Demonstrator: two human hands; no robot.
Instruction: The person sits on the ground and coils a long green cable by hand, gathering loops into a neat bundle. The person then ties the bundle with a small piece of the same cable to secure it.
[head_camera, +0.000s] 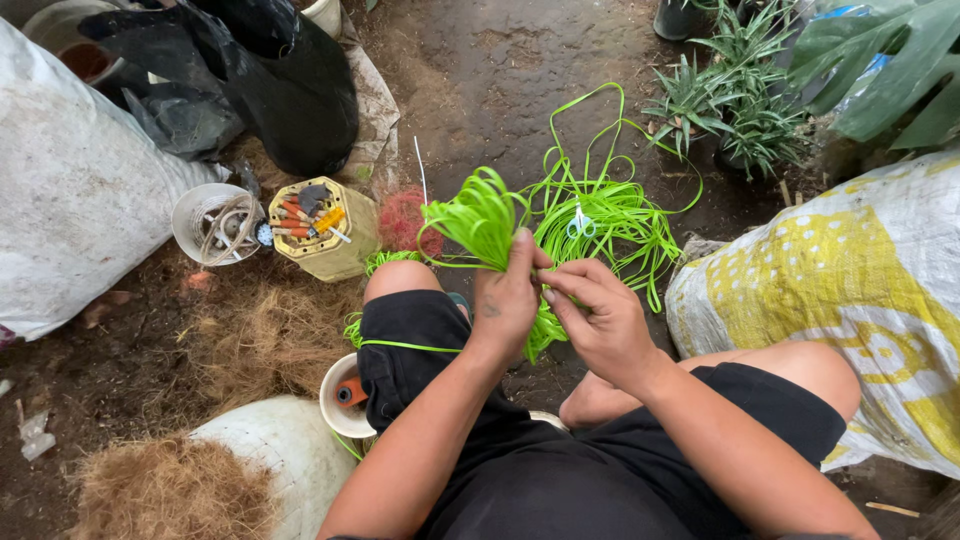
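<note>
A person sits low on the dirt ground in black shorts, with both bare knees up. The left hand is closed tight around a bunch of bright green strips. The strips are thin and flat and shiny, like plastic string. They are bent into loops, and the loops stick up out of the fist and spread like a fan. More green ends poke out under the fist. The right hand is right beside the bunch, on its right. Its fingers are curled, and the fingertips pinch at the strips next to the left thumb.

Just behind the bunch, a loose heap of the same green strips lies on the ground in a messy tangle, with long loops curling away. A small pair of scissors with pale handles rests on that heap. To the left of the bunch is a red fuzzy ball, then a yellowish tub full of tools, then a white cup with rope. Brown fibre is spread lower left of the bunch. A yellow and white sack sits to its right. Far behind the bunch are a black bag and spiky green plants.
</note>
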